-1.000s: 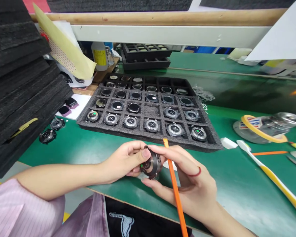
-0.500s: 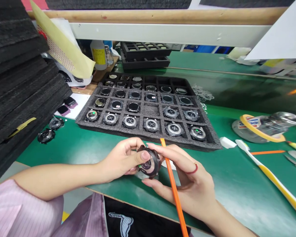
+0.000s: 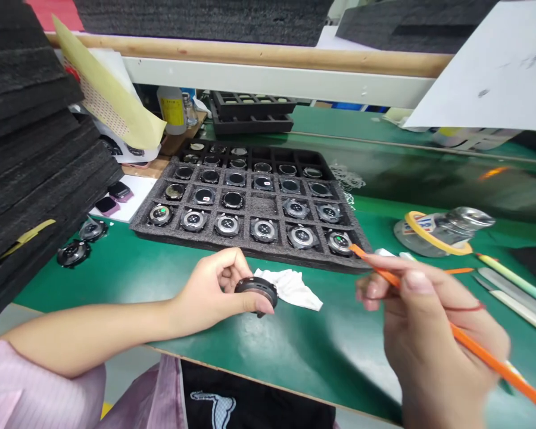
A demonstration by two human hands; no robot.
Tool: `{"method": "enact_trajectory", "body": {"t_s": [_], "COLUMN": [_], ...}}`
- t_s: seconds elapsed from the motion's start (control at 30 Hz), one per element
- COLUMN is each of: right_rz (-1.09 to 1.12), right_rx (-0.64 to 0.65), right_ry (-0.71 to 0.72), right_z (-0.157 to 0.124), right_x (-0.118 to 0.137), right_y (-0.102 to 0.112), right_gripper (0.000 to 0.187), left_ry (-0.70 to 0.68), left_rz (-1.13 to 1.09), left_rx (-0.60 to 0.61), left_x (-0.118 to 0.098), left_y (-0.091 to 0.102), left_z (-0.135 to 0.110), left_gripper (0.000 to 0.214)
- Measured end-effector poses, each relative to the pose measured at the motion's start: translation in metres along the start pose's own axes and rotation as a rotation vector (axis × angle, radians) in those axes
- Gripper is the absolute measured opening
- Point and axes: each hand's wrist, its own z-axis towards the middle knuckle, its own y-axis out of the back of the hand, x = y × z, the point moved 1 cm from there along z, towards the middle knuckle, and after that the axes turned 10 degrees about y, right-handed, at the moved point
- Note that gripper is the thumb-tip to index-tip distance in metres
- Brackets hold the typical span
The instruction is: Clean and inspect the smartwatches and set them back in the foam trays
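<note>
My left hand [image 3: 209, 295] holds a round black smartwatch body [image 3: 255, 288] between thumb and fingers, tilted so that its side edge shows. Behind it a crumpled white cloth [image 3: 298, 289] lies on the green table. Off to the right, my right hand [image 3: 442, 325] grips a thin orange stick [image 3: 486, 356] like a pen, its tip in front of the tray's right front corner. The black foam tray [image 3: 226, 243] carries several strapless watch bodies in its compartments; those in the front row lie with their sensor backs up.
Stacked black foam trays [image 3: 27, 149] rise at the left, with two loose watch bodies [image 3: 74, 253] beside them. A glass bottle [image 3: 422, 235] with a yellow ring stands right of the tray, near several slim tools [image 3: 513, 292]. A shelf beam [image 3: 268, 77] crosses above the back.
My right hand has left the watch body and moved right, now holding the orange stick pen-like. My left hand has tipped the watch body edge-on, and the white cloth shows more.
</note>
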Motion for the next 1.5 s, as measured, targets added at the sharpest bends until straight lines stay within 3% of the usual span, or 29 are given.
{"method": "enact_trajectory", "body": {"t_s": [0.03, 0.13, 0.23, 0.33, 0.43, 0.6, 0.73, 0.87, 0.93, 1.03, 1.1, 1.2, 1.5], "right_rz": [-0.065, -0.295, -0.387, -0.399, -0.433, -0.519, -0.549, -0.415, -0.299, -0.129, -0.101, -0.089, -0.016], "right_rx": [-0.072, -0.212, -0.288, -0.344, -0.337, -0.247, -0.257, -0.183, -0.002, 0.422, 0.541, 0.622, 0.783], "right_ry": [-0.012, -0.04, -0.099, -0.14, -0.167, -0.233, -0.181, -0.061, -0.08, -0.025, 0.067, 0.1, -0.15], "right_z": [0.004, 0.026, 0.062, 0.096, 0.117, 0.13, 0.124, 0.076, 0.039, -0.011, -0.029, -0.032, -0.015], "right_x": [-0.003, -0.02, -0.041, -0.062, -0.083, -0.097, -0.081, -0.049, -0.031, -0.008, -0.001, -0.003, -0.009], "right_y": [0.009, 0.044, 0.086, 0.12, 0.138, 0.146, 0.133, 0.084, 0.051, 0.01, -0.005, -0.014, -0.005], "right_gripper": [0.014, 0.02, 0.011, 0.028, 0.026, 0.02, 0.017, 0.015, 0.013, 0.007, 0.007, 0.008, 0.017], "left_ry": [-0.026, -0.029, 0.087, 0.137, 0.118, 0.076, 0.114, 0.195, 0.212, 0.193, 0.173, 0.14, 0.033], "left_rz": [0.086, 0.334, 0.457, 0.487, 0.583, 0.708, 0.698, 0.643, 0.618, 0.608, 0.591, 0.571, 0.699], "left_rx": [-0.028, -0.036, 0.079, 0.187, 0.214, 0.263, 0.289, 0.253, 0.251, 0.289, 0.323, 0.34, 0.366], "left_x": [-0.001, 0.0, 0.007, 0.013, 0.013, 0.008, 0.004, 0.003, 0.003, 0.003, 0.004, 0.005, 0.004], "left_y": [0.001, 0.003, 0.002, 0.002, 0.004, 0.006, 0.004, 0.002, 0.002, 0.002, 0.002, 0.003, 0.002], "left_z": [0.0, 0.001, 0.005, 0.01, 0.012, 0.014, 0.015, 0.015, 0.015, 0.015, 0.016, 0.017, 0.018], "left_gripper": [0.047, 0.039, 0.031, 0.022, 0.028, 0.03, 0.032, 0.044, 0.041, 0.033, 0.031, 0.027, 0.026]}}
